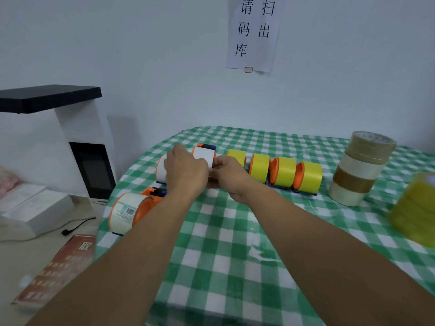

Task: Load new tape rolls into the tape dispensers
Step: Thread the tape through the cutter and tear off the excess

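Left hand (pixel 186 171), right hand (pixel 227 175) at white-roll dispenser (pixel 161 171); yellow dispensers (pixel 284 171) crowd right.

Checked cloth (pixel 235 231) over the desk: matt fabric, lightly creased. Yellow tape rolls (pixel 285 171): glossy film. Dispenser hubs (pixel 273 164): smooth orange plastic, slight sheen. White tape roll (pixel 204 156): matt, paper-like face. Stacked brown and clear tape rolls (pixel 360 168): shiny film. Wall notice (pixel 254 34): plain matt paper.

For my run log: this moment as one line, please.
phase: loading | left hand: grips white roll | right hand: beside it, grip hidden | yellow rolls: in dispensers | spare stack: untouched
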Demonstrator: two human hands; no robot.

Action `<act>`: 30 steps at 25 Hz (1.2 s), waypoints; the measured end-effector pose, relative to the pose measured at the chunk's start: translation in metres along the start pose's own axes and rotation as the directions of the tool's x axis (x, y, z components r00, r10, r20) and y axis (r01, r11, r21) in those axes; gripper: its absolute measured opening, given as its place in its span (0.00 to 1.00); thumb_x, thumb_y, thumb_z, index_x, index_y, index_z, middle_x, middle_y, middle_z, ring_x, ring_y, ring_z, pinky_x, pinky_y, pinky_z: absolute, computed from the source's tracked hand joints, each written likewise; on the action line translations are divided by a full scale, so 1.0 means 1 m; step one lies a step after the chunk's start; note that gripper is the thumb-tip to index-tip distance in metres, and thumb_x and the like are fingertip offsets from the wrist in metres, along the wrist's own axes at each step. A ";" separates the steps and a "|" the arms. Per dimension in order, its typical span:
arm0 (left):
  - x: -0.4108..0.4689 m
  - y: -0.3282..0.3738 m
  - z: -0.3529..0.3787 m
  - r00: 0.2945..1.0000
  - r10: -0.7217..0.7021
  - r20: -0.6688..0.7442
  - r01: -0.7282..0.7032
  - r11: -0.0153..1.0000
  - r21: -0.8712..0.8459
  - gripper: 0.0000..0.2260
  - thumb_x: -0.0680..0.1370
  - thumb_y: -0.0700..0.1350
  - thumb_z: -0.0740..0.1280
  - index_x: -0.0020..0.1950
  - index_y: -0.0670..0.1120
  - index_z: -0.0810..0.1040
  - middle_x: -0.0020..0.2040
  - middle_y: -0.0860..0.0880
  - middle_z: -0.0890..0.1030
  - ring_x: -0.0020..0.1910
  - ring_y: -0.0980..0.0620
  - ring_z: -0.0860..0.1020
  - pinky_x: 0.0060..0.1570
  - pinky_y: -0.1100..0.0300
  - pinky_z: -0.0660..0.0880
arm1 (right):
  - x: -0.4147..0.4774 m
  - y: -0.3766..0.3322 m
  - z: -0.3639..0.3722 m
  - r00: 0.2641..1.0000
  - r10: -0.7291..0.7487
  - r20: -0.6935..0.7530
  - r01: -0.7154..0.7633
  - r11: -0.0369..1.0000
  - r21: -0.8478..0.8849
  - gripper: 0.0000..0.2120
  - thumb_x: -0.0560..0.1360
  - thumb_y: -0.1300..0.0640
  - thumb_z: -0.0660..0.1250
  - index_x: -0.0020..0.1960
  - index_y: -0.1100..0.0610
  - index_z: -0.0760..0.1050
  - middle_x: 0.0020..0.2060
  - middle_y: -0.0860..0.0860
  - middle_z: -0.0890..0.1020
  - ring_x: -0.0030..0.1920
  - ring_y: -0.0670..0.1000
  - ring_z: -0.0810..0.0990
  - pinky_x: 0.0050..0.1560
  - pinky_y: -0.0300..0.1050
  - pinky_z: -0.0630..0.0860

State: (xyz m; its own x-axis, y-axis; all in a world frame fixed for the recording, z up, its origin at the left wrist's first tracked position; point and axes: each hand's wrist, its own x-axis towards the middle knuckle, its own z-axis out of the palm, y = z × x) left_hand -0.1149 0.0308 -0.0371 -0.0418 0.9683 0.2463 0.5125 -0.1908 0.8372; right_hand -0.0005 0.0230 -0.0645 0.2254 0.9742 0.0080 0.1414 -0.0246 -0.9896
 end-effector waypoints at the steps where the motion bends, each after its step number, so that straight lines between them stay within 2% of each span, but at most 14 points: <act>1: -0.002 0.003 -0.003 1.000 0.002 -0.011 -0.002 0.999 -0.040 0.18 0.76 0.42 0.64 0.65 0.39 0.70 0.65 0.41 0.74 0.64 0.39 0.72 0.61 0.44 0.71 | -0.006 -0.005 -0.005 1.000 -0.018 0.007 0.018 1.000 -0.005 0.04 0.81 0.71 0.61 0.53 0.69 0.74 0.46 0.64 0.80 0.40 0.58 0.80 0.40 0.46 0.84; 4: -0.010 0.021 -0.009 0.999 -0.037 -0.008 0.035 0.986 -0.165 0.22 0.79 0.53 0.64 0.67 0.41 0.71 0.65 0.44 0.75 0.64 0.42 0.73 0.62 0.46 0.71 | -0.031 -0.015 -0.024 0.997 -0.072 0.006 0.072 0.997 -0.028 0.04 0.81 0.71 0.61 0.53 0.68 0.74 0.46 0.64 0.80 0.39 0.56 0.81 0.44 0.46 0.84; 5: -0.013 0.028 -0.010 0.998 -0.055 0.006 0.055 0.980 -0.192 0.20 0.78 0.55 0.64 0.64 0.43 0.73 0.62 0.44 0.77 0.60 0.42 0.75 0.58 0.47 0.73 | -0.039 -0.016 -0.030 0.996 -0.091 0.003 0.092 0.995 -0.036 0.05 0.81 0.71 0.61 0.55 0.69 0.74 0.46 0.65 0.80 0.41 0.56 0.81 0.46 0.47 0.84; 7: -0.022 0.042 -0.008 0.989 -0.112 0.095 0.135 0.947 -0.292 0.17 0.77 0.58 0.64 0.54 0.45 0.76 0.53 0.45 0.80 0.47 0.43 0.78 0.43 0.52 0.72 | -0.056 -0.017 -0.043 0.991 -0.132 -0.008 0.130 0.988 -0.086 0.06 0.81 0.70 0.61 0.56 0.69 0.75 0.48 0.66 0.81 0.43 0.56 0.81 0.51 0.50 0.84; 9: -0.031 0.053 -0.004 0.957 -0.176 0.229 0.264 0.857 -0.442 0.16 0.78 0.57 0.65 0.54 0.45 0.76 0.50 0.45 0.81 0.42 0.45 0.78 0.37 0.56 0.69 | -0.074 -0.019 -0.055 0.985 -0.171 -0.032 0.164 0.974 -0.158 0.06 0.81 0.69 0.61 0.55 0.65 0.75 0.50 0.65 0.82 0.45 0.56 0.82 0.54 0.53 0.83; 11: -0.039 0.062 0.007 0.917 -0.194 0.350 0.366 0.758 -0.539 0.14 0.80 0.55 0.64 0.56 0.45 0.77 0.53 0.44 0.82 0.47 0.43 0.81 0.41 0.55 0.75 | -0.091 -0.019 -0.067 0.977 -0.209 -0.046 0.195 0.958 -0.211 0.05 0.82 0.68 0.61 0.55 0.64 0.75 0.50 0.61 0.81 0.45 0.55 0.83 0.55 0.55 0.83; 13: -0.047 0.070 0.018 0.890 -0.186 0.416 0.422 0.680 -0.600 0.09 0.82 0.51 0.64 0.53 0.46 0.78 0.54 0.43 0.83 0.50 0.41 0.82 0.48 0.49 0.79 | -0.103 -0.019 -0.081 0.970 -0.239 -0.052 0.219 0.945 -0.244 0.05 0.81 0.68 0.62 0.56 0.64 0.75 0.49 0.57 0.81 0.45 0.54 0.82 0.55 0.54 0.83; 16: -0.059 0.082 0.037 0.850 -0.150 0.505 0.493 0.565 -0.661 0.12 0.82 0.47 0.64 0.59 0.42 0.79 0.57 0.40 0.83 0.54 0.38 0.82 0.58 0.37 0.77 | -0.123 -0.022 -0.105 0.961 -0.262 -0.085 0.230 0.934 -0.275 0.06 0.80 0.68 0.64 0.56 0.63 0.77 0.44 0.52 0.81 0.44 0.53 0.83 0.52 0.53 0.83; 18: -0.068 0.091 0.049 0.835 -0.096 0.541 0.507 0.515 -0.691 0.14 0.82 0.47 0.64 0.63 0.40 0.78 0.58 0.39 0.83 0.54 0.37 0.82 0.60 0.34 0.75 | -0.136 -0.026 -0.123 0.955 -0.255 -0.152 0.208 0.940 -0.271 0.05 0.79 0.66 0.67 0.54 0.59 0.78 0.45 0.55 0.82 0.43 0.53 0.84 0.49 0.54 0.84; 19: -0.073 0.095 0.054 0.831 -0.066 0.553 0.507 0.501 -0.702 0.15 0.82 0.47 0.63 0.64 0.39 0.78 0.57 0.39 0.83 0.52 0.38 0.82 0.60 0.35 0.75 | -0.140 -0.027 -0.133 0.949 -0.234 -0.209 0.182 0.953 -0.242 0.05 0.78 0.65 0.67 0.52 0.57 0.77 0.46 0.54 0.82 0.42 0.53 0.84 0.48 0.55 0.84; 21: -0.079 0.100 0.065 0.831 -0.020 0.556 0.492 0.494 -0.717 0.16 0.82 0.46 0.63 0.65 0.38 0.78 0.57 0.39 0.83 0.50 0.40 0.81 0.61 0.37 0.74 | -0.143 -0.027 -0.150 0.934 -0.152 -0.322 0.141 0.988 -0.058 0.04 0.79 0.64 0.64 0.50 0.57 0.75 0.45 0.55 0.80 0.40 0.54 0.81 0.47 0.57 0.83; 23: -0.084 0.104 0.074 0.812 0.046 0.582 0.493 0.481 -0.725 0.18 0.82 0.47 0.62 0.65 0.36 0.78 0.54 0.39 0.83 0.46 0.42 0.81 0.60 0.41 0.75 | -0.140 -0.026 -0.164 0.935 -0.064 -0.350 0.117 0.984 0.134 0.03 0.80 0.63 0.62 0.49 0.60 0.74 0.44 0.60 0.79 0.39 0.57 0.80 0.47 0.57 0.83; 27: -0.090 0.107 0.086 0.772 0.157 0.616 0.503 0.441 -0.743 0.17 0.84 0.46 0.58 0.54 0.36 0.81 0.40 0.42 0.83 0.34 0.46 0.81 0.41 0.53 0.81 | -0.131 -0.017 -0.177 0.936 0.020 -0.352 0.070 0.968 0.242 0.08 0.82 0.58 0.63 0.53 0.63 0.75 0.41 0.60 0.82 0.39 0.59 0.83 0.48 0.57 0.85; 30: -0.091 0.108 0.096 0.748 0.200 0.633 0.503 0.454 -0.736 0.16 0.83 0.44 0.58 0.45 0.38 0.82 0.36 0.43 0.83 0.31 0.48 0.80 0.34 0.57 0.81 | -0.127 -0.015 -0.186 0.941 0.032 -0.337 0.072 0.955 0.289 0.15 0.84 0.51 0.62 0.52 0.63 0.78 0.39 0.56 0.86 0.40 0.55 0.86 0.44 0.50 0.84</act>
State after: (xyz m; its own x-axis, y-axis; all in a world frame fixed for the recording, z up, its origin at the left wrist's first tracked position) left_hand 0.0262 -0.0629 -0.0163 0.6143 0.7880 0.0419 -0.4198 0.2814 0.8629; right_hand 0.1476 -0.1425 -0.0245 0.5418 0.8401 0.0244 -0.1279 0.1112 -0.9855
